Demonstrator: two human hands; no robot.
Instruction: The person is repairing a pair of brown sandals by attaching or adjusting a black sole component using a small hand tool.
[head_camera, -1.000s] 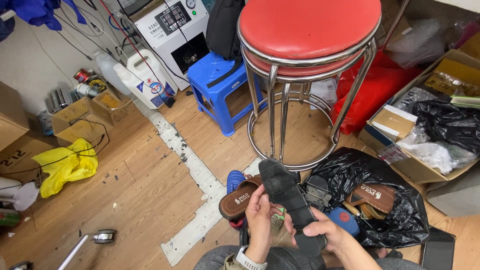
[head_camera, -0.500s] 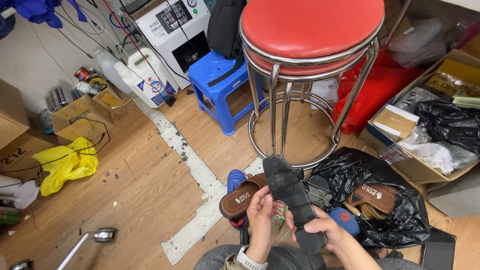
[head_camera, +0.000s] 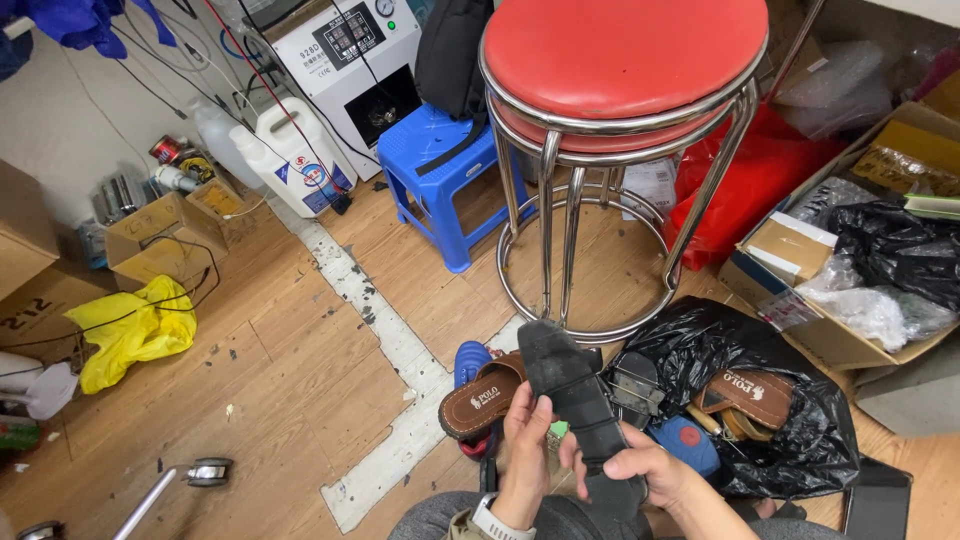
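A long black shoe sole (head_camera: 575, 395) is held upright over my lap, its dark underside facing me. My right hand (head_camera: 650, 475) grips its lower end. My left hand (head_camera: 527, 440) rests against its left edge near the middle, fingers pressed to it. Just behind the left hand lies a brown sandal (head_camera: 480, 405) on the floor, with something blue (head_camera: 470, 360) beside it. A watch shows on my left wrist.
A red-topped chrome stool (head_camera: 620, 70) stands right ahead, a blue plastic stool (head_camera: 435, 165) behind it. A black bag (head_camera: 760, 400) of sandals lies at right, cardboard boxes (head_camera: 810, 250) beyond. A yellow bag (head_camera: 135, 330), white jug (head_camera: 290, 160) and machine (head_camera: 350, 50) sit left.
The sole and both hands have shifted slightly; the grip looks the same. The view has barely moved.
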